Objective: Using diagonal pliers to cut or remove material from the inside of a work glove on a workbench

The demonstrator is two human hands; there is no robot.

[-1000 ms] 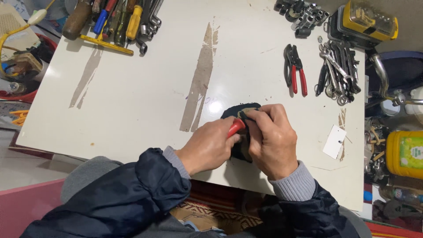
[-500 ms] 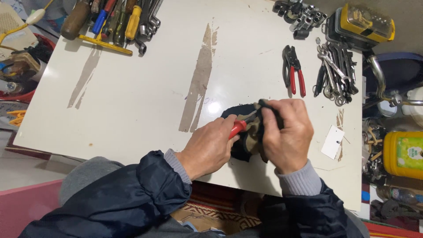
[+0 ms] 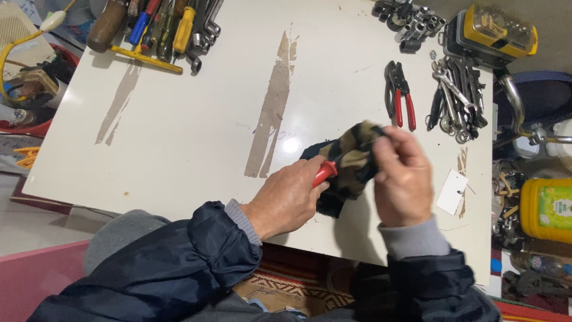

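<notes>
My left hand [image 3: 287, 197] grips a tool by its red handle [image 3: 325, 173], low on the white table [image 3: 196, 125]. The tool's working end is hidden inside a dark camouflage-patterned cloth [image 3: 347, 164]. My right hand [image 3: 403, 179] pinches that cloth around the tool, with the cloth's upper end lifted off the table. Both hands sit close together near the table's front edge.
Red-handled pliers [image 3: 399, 95] and a pile of wrenches [image 3: 456, 95] lie at the right. Sockets [image 3: 408, 18] and a yellow-black case [image 3: 491, 36] are at the far right corner. Screwdrivers and spanners [image 3: 161, 30] lie at the far left. A white tag [image 3: 451, 192] lies right of my hands.
My right hand has slid right and upward along the tool, pulling the cloth up off the table. The left hand has stayed in place on the red handle.
</notes>
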